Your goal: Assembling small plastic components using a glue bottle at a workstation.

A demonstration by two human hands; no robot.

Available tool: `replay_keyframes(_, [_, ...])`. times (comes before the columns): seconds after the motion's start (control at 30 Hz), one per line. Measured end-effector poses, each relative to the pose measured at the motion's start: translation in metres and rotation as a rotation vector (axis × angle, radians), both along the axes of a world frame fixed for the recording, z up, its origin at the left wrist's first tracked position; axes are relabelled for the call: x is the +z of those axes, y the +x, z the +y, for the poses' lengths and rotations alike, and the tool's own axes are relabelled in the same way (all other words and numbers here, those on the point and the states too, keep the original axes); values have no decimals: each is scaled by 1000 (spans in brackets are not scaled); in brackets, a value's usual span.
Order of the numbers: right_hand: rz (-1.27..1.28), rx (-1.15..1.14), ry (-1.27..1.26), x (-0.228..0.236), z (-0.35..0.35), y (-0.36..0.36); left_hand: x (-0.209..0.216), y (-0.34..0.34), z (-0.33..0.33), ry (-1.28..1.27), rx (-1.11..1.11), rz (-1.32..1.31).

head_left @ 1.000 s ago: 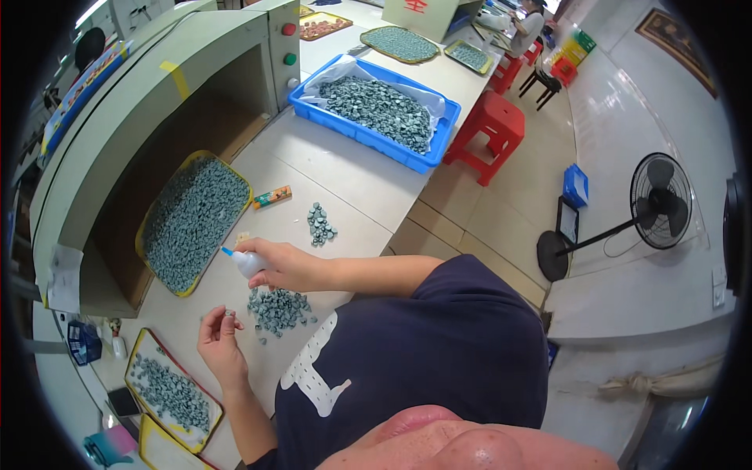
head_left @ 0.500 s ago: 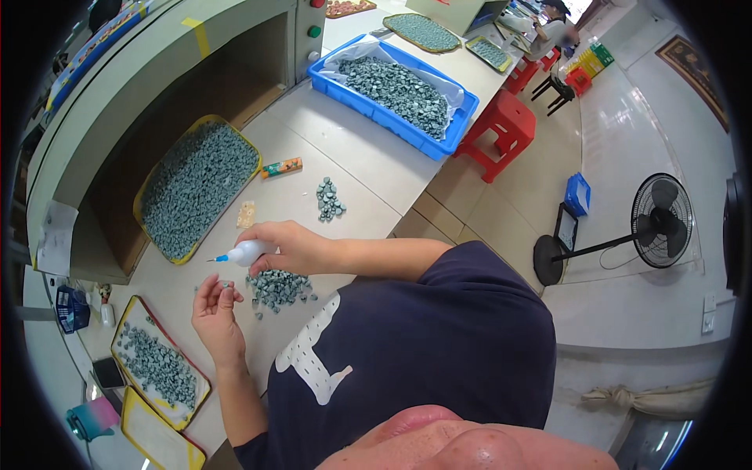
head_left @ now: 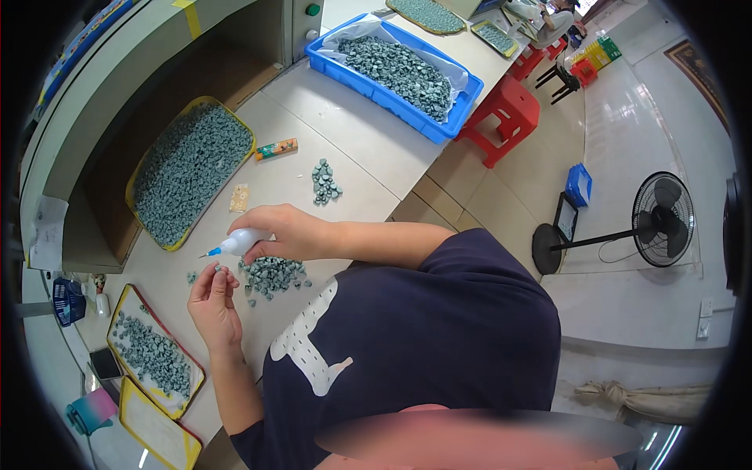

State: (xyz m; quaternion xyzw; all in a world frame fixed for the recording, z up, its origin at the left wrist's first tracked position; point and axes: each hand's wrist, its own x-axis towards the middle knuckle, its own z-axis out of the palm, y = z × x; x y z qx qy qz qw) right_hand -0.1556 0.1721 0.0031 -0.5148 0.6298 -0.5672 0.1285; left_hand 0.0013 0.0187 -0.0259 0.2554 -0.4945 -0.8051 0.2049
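Note:
My right hand (head_left: 283, 232) is wrapped round a white squeeze bottle (head_left: 244, 240) with a blue collar and a thin needle tip. The needle points left, just above the fingertips of my left hand (head_left: 215, 307). Between those fingertips I pinch a small grey-green stone (head_left: 218, 268); its far side is hidden. Under my right wrist lies a loose heap of similar stones (head_left: 272, 274), and a few more stones (head_left: 192, 277) sit just left of my left fingers.
Beyond my hands are a yellow-rimmed tray of stones (head_left: 252, 149), a small stone cluster (head_left: 324, 183), an orange-green tube (head_left: 276, 149) and a blue bin (head_left: 431, 133). Trays (head_left: 160, 450) and a phone (head_left: 104, 363) stand at left. A red stool (head_left: 509, 117) and fan (head_left: 662, 219) are right.
My left fingertips have risen and closed in on the needle tip, with the stone held up. The bottle has shifted slightly left. The whole view has moved a little.

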Motion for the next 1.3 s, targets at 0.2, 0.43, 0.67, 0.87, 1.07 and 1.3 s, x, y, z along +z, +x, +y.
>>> replay_keyframes(0.2, [50, -9, 9, -1, 0, 0, -7, 3, -6, 40, 57, 19])
replay_keyframes(0.43, [240, -114, 81, 0, -8, -9, -7, 0, -15, 60, 31, 31])
replay_keyframes(0.67, [445, -192, 39, 15, -13, -9, -5, 10, -20, 283, -41, 253])
replay_keyframes(0.87, [736, -227, 36, 27, -16, -4, -10, 14, -17, 313, -95, 333])
replay_keyframes(1.07, [906, -259, 16, 30, -18, -2, -14, 11, -14, 338, -143, 421])
replay_keyframes(1.3, [1032, -286, 53, 39, -19, 2, -16, 11, -11, 362, -158, 415])
